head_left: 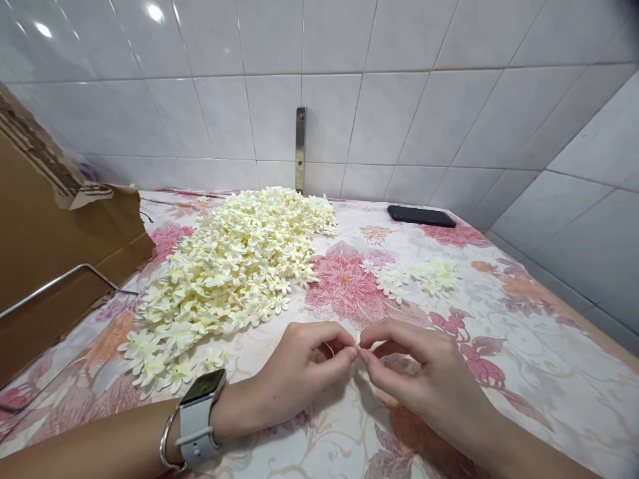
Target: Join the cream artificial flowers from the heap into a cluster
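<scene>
My left hand (314, 366) and my right hand (424, 372) meet at their fingertips above the cloth, each closed in a pinch of thumb and forefinger. Between the tips shows a small white flower piece (357, 339), mostly covered by the fingers; its exact shape cannot be made out. A large heap of pale yellow-white artificial flowers (234, 259) spreads behind and to the left of my left hand. Beyond my right hand lies a smaller group of the same white flowers (434, 276), loosely scattered.
A floral tablecloth (549, 399) covers the table. A black phone (422, 215) lies at the back right. At left stands a torn cardboard box (60, 253), with a bent metal wire (44, 287) before it. A tiled wall (399, 113) with a metal bracket (300, 150) borders the back.
</scene>
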A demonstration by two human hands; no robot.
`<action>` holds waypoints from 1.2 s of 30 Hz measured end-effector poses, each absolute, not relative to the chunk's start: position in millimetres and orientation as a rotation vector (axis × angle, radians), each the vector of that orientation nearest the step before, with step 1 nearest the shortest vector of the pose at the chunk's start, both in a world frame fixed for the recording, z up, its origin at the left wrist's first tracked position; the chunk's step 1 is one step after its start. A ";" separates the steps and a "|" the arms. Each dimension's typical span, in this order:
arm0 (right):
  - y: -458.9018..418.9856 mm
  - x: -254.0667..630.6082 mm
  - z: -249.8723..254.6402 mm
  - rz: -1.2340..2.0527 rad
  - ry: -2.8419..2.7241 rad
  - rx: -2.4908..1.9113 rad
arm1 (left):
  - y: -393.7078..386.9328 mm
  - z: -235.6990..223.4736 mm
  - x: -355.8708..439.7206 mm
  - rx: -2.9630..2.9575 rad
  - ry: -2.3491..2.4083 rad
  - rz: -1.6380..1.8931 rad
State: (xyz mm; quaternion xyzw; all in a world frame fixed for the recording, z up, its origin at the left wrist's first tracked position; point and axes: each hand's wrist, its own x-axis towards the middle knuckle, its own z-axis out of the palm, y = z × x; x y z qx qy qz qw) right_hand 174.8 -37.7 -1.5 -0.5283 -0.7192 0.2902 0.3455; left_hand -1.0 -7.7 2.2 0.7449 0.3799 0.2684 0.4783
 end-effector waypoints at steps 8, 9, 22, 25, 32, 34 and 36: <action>-39.4 168.7 -1.7 0.589 -1.917 -1.361 | -12.1 0.3 -1.2 2.143 0.886 0.712; -39.5 167.9 -1.7 0.586 -1.913 -1.360 | -12.4 0.1 -1.1 2.156 0.891 0.715; -33.7 174.8 -1.2 1.029 -1.689 -1.331 | -7.5 1.2 0.7 1.570 0.930 0.712; -29.3 175.4 -0.4 1.068 -1.545 -1.292 | -4.2 1.1 1.2 1.396 0.902 0.751; -19.3 180.4 -1.6 1.482 -1.381 -1.218 | -1.6 -3.1 1.2 1.275 0.850 0.722; -19.1 180.9 -1.9 1.499 -1.379 -1.169 | -1.5 -3.0 1.2 1.284 0.861 0.719; -19.8 180.9 -1.9 1.489 -1.375 -1.147 | -1.2 -1.7 1.2 1.269 0.866 0.723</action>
